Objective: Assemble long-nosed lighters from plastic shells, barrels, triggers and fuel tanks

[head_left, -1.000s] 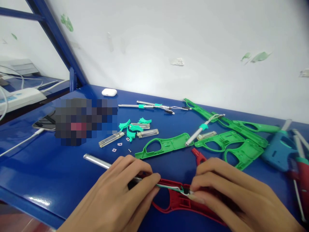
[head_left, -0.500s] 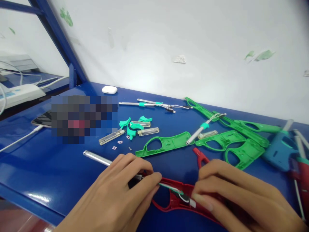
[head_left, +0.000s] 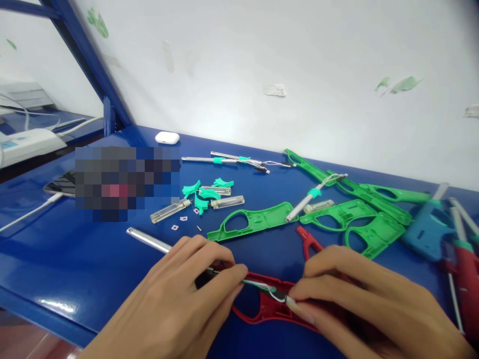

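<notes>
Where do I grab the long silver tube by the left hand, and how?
I'd pinch the silver tube near its bare end, coming from the left. It's long and slim, so thumb and fingertip should fit around it, and that end sticks out past the left hand. The other way, it runs under that hand toward thin wires, probably easy to tug.

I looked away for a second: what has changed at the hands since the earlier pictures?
Over the last half second, the right hand has shifted slightly left, and its fingertips now largely hide the white end of the black plug, which was in plain view. The left hand stays over the tube and red shell; the green shells lie as they were.
</notes>
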`<move>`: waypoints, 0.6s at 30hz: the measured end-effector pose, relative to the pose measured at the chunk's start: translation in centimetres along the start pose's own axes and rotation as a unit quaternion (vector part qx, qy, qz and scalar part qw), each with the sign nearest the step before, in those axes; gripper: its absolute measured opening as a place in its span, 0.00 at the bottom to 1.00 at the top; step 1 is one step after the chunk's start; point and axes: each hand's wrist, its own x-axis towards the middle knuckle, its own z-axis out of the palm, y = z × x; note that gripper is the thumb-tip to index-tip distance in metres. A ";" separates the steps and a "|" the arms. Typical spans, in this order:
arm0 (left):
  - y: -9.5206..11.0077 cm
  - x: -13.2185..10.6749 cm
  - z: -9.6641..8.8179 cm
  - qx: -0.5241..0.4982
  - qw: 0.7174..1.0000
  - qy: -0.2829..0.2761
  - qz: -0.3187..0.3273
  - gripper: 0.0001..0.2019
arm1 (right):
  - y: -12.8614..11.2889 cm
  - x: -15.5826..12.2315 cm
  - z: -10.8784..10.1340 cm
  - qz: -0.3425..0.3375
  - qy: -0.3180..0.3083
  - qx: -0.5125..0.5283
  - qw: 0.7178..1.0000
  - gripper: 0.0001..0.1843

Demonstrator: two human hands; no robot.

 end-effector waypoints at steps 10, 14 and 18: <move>0.0 -0.3 0.2 0.022 1.000 -0.013 0.007 0.14 | -0.1 -0.1 -0.1 0.034 -0.035 0.038 0.998 0.07; 0.1 -0.2 0.0 0.009 1.000 -0.022 0.001 0.11 | -0.1 0.0 0.1 -0.009 -0.017 0.027 0.999 0.08; 0.3 0.3 -0.3 -0.021 0.999 -0.023 -0.008 0.09 | -0.2 -0.4 0.4 -0.006 -0.026 0.013 1.000 0.15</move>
